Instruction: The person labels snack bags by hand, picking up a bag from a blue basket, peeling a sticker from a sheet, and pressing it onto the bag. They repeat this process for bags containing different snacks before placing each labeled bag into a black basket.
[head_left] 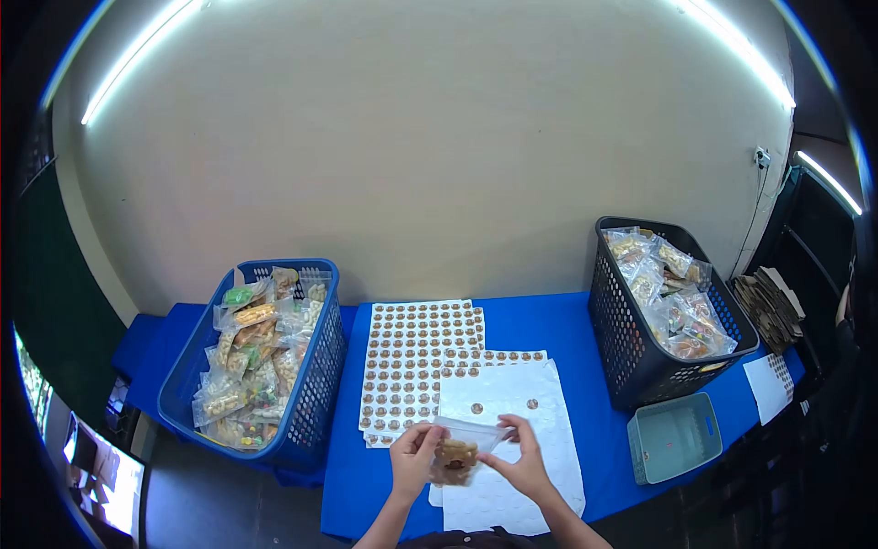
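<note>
Both hands are at the table's front, above white sheets. My left hand point(416, 455) is closed on the left top corner of a small clear zip bag point(455, 462) with brown contents and a dark round mark on its front. On the bag's right side, my right hand point(523, 460) pinches the clear upper edge. A mostly bare white sheet point(512, 430) with two round brown stickers lies under and behind the hands. Sheets full of round brown stickers point(412, 357) lie to its left and behind it.
A blue basket point(315, 366) of filled clear bags stands at the left. At the right is a black basket point(631, 339) of similar bags, with a grey-green tray point(677, 439) in front. Another sticker sheet point(768, 389) and stacked brown pieces point(768, 306) are at the far right.
</note>
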`<state>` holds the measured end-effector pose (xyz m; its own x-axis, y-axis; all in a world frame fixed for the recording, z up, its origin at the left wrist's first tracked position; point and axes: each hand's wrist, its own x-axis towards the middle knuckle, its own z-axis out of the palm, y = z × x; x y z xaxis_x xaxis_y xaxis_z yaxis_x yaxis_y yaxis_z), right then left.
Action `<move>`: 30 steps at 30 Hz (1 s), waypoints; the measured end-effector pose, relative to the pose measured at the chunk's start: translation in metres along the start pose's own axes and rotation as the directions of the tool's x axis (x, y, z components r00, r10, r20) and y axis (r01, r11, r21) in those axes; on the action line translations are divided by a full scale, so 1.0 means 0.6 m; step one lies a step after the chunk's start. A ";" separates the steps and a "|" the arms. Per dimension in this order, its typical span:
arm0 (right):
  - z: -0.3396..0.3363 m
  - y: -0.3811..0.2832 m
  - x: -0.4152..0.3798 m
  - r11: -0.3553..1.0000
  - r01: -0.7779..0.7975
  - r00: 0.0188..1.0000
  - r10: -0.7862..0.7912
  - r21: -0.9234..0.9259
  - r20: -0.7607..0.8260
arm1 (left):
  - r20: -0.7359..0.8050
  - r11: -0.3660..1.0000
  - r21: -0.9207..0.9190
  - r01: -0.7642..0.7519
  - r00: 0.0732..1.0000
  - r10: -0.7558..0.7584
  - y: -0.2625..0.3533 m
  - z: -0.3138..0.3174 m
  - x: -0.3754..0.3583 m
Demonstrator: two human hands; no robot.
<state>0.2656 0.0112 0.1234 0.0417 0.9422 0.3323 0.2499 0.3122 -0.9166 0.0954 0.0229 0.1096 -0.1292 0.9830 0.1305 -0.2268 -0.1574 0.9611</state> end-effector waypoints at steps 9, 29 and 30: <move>0.024 -0.020 0.013 0.865 0.358 0.924 -0.273 -0.353 0.268 | 0.131 0.840 0.503 -0.203 0.979 0.158 0.011 0.013 -0.009; 0.054 0.008 -0.004 0.985 -0.079 0.993 0.064 0.151 0.099 | -0.011 0.620 0.648 -0.443 0.809 0.588 0.026 -0.023 0.001; 0.050 0.007 -0.002 0.988 -0.085 0.990 0.069 0.126 0.127 | 0.084 0.620 0.632 -0.465 0.836 0.542 0.024 -0.012 -0.007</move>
<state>0.2374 0.0150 0.1125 -0.0640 0.9693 0.2374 0.1215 0.2436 -0.9622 0.0857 0.0154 0.1214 -0.1502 0.7442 0.6508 0.5293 -0.4954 0.6887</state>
